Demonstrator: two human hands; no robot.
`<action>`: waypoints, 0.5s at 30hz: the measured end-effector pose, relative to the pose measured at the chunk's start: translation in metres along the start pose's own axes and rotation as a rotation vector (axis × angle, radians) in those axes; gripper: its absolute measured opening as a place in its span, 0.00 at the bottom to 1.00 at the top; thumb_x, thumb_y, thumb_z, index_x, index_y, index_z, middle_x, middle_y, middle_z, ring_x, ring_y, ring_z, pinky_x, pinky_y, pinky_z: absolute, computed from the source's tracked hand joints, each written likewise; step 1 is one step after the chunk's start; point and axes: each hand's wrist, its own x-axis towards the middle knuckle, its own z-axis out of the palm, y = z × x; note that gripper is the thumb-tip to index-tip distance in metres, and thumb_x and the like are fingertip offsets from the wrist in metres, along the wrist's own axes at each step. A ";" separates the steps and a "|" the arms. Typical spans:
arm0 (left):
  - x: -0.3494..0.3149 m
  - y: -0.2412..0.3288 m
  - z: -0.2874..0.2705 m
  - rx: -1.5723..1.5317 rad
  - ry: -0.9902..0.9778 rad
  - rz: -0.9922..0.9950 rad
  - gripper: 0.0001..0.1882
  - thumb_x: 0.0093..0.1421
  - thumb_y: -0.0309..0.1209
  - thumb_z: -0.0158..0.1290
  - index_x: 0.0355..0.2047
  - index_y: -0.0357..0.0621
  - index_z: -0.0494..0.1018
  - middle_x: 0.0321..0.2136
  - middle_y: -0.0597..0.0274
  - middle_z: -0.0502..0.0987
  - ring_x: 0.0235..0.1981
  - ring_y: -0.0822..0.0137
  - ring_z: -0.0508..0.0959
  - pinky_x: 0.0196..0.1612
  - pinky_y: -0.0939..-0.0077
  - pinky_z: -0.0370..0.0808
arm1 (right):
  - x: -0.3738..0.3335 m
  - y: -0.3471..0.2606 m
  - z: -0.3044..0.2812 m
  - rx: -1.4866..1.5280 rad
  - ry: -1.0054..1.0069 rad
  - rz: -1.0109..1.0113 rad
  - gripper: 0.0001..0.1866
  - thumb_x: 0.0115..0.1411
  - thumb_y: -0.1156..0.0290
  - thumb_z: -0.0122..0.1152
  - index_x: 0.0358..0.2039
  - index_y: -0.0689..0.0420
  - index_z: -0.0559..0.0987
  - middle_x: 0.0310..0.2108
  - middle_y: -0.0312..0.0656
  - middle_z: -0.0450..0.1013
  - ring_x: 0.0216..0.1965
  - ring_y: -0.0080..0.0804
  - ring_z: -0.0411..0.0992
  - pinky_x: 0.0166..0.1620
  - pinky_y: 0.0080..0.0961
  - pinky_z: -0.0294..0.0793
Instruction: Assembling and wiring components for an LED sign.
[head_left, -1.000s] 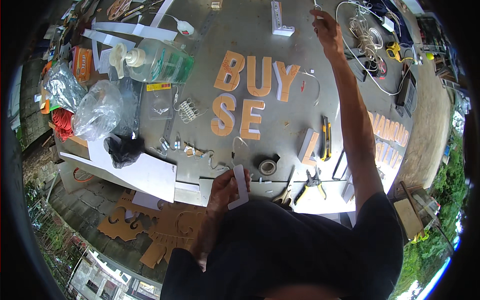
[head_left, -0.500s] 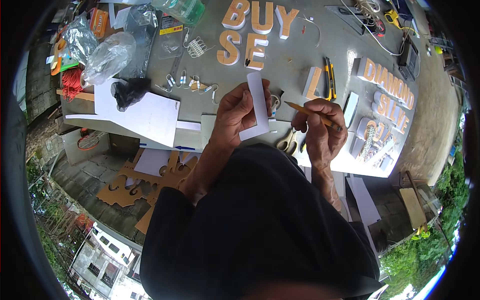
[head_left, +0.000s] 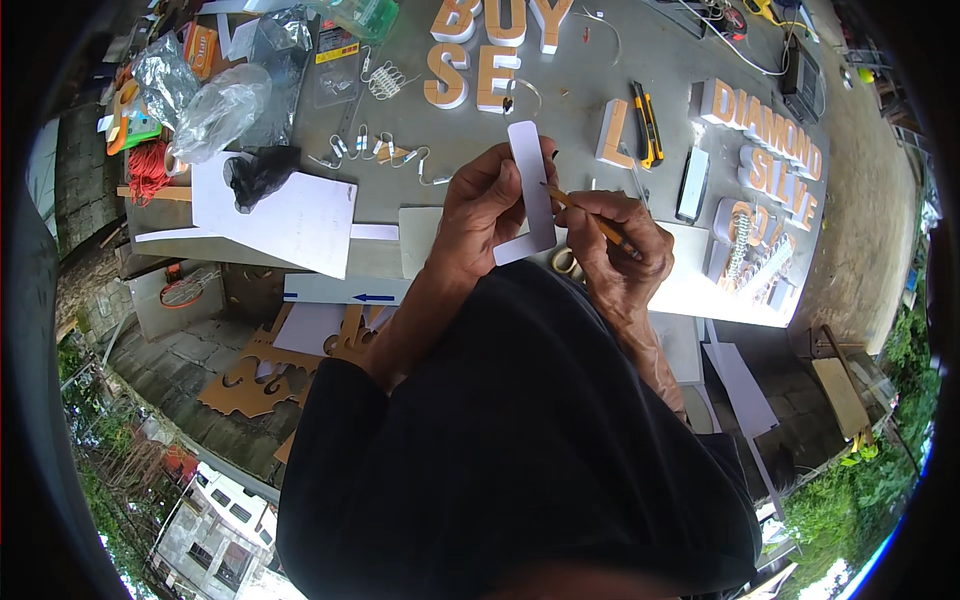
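My left hand is closed round a white L-shaped piece, thumb on its face and fingers behind it. The piece is held up over the near side of the table. In my right hand a pencil is gripped, its tip at the right edge of the white piece's long arm. Whether the tip presses on the surface I cannot tell. Beyond the hands lie an L-shaped cut-out letter with a brown face and white sides, and a yellow-and-black utility knife. Scissors show partly behind my right hand.
Several brown-faced raised letters stand at the far middle, more at the right. Plastic bags, white sheets and a red cord bundle crowd the left. Small white clips trail across the grey table.
My right hand has brought the pencil leftward to the white piece; before, its tip was apart from it. The piece stands more upright. The whole view has shifted slightly.
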 end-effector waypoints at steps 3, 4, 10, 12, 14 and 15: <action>-0.002 -0.002 0.002 0.071 -0.014 -0.020 0.25 0.68 0.42 0.53 0.57 0.35 0.71 0.40 0.61 0.79 0.36 0.77 0.80 0.36 0.85 0.79 | -0.001 0.001 0.002 -0.022 0.032 -0.088 0.09 0.55 0.82 0.68 0.37 0.61 0.82 0.32 0.42 0.81 0.32 0.26 0.81 0.36 0.21 0.78; -0.002 -0.003 0.008 0.062 -0.008 0.015 0.25 0.68 0.42 0.53 0.57 0.36 0.72 0.39 0.63 0.79 0.32 0.81 0.78 0.30 0.89 0.73 | -0.001 0.003 0.001 -0.022 0.032 -0.089 0.09 0.55 0.82 0.68 0.37 0.61 0.82 0.32 0.42 0.81 0.32 0.26 0.81 0.36 0.21 0.78; -0.008 -0.005 -0.002 0.133 -0.053 0.002 0.24 0.70 0.43 0.52 0.57 0.37 0.72 0.40 0.64 0.80 0.32 0.82 0.75 0.27 0.91 0.69 | -0.004 -0.005 0.000 -0.074 -0.015 -0.142 0.09 0.55 0.84 0.67 0.37 0.61 0.81 0.31 0.42 0.80 0.29 0.26 0.79 0.32 0.21 0.77; -0.009 -0.006 0.001 0.123 -0.026 0.020 0.22 0.69 0.42 0.54 0.55 0.38 0.74 0.37 0.67 0.81 0.23 0.89 0.70 0.18 0.95 0.60 | -0.006 -0.005 0.001 -0.101 0.010 -0.194 0.09 0.54 0.84 0.67 0.37 0.61 0.81 0.30 0.41 0.80 0.29 0.26 0.79 0.31 0.20 0.76; -0.010 -0.006 0.002 0.126 -0.026 0.033 0.22 0.69 0.42 0.54 0.55 0.38 0.75 0.37 0.68 0.81 0.21 0.89 0.69 0.17 0.95 0.59 | -0.006 -0.005 0.002 -0.106 0.017 -0.224 0.10 0.54 0.84 0.67 0.37 0.61 0.81 0.30 0.41 0.79 0.28 0.25 0.79 0.31 0.20 0.76; -0.011 -0.007 0.003 0.126 -0.025 0.034 0.22 0.69 0.42 0.54 0.55 0.38 0.75 0.37 0.68 0.81 0.21 0.89 0.69 0.17 0.95 0.59 | -0.006 -0.005 0.003 -0.111 0.024 -0.253 0.10 0.54 0.85 0.67 0.37 0.61 0.81 0.30 0.41 0.79 0.28 0.25 0.78 0.30 0.19 0.75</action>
